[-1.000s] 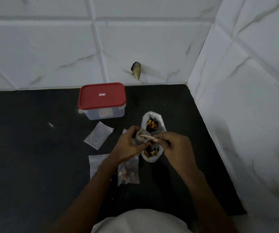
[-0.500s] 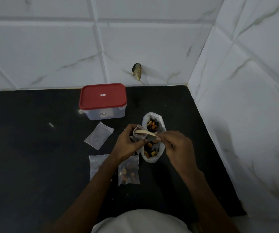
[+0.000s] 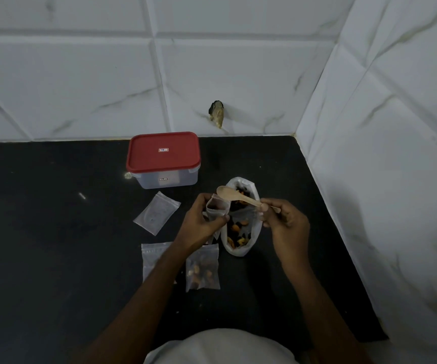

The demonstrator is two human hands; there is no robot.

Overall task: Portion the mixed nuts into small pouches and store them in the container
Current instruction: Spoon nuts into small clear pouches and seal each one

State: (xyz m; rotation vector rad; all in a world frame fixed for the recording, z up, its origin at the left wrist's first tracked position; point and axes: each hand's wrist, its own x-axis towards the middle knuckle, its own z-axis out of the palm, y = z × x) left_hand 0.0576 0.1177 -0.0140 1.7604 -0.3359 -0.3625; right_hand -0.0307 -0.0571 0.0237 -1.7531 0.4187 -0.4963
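Head camera looks down on a black stone countertop [image 3: 54, 232] set into a corner. White marble-veined tiles cover the far wall [image 3: 80, 74] and the right wall [image 3: 396, 153]. A small dark object [image 3: 216, 114] sticks out of the far wall just above the counter; I cannot tell what it is. The light is dim.

The container [image 3: 163, 177] stands at the far side of the counter near the wall, its red lid [image 3: 163, 152] on and its long sides running left to right. Near and right of it stands the bag of mixed nuts [image 3: 241, 248], mouth open upward and long axis running near to far.

My view of the left hand [image 3: 201, 224] shows its fingers curled round a small pouch [image 3: 217, 208], held upright just left of the bag with its mouth open. The right hand [image 3: 285, 224] pinches the handle of a wooden spoon [image 3: 238, 198]. The spoon's long axis runs left to right and tilts a little far at the left. Its bowl points left and sits over the far edge of the pouch mouth.

An empty pouch [image 3: 156, 212] lies flat and skewed, left of the hands. A second empty pouch [image 3: 154, 258] lies nearer, partly under the left forearm. A filled pouch [image 3: 202, 269] lies just right of it, long axis near to far. White clothing [image 3: 220, 348] fills the near edge.
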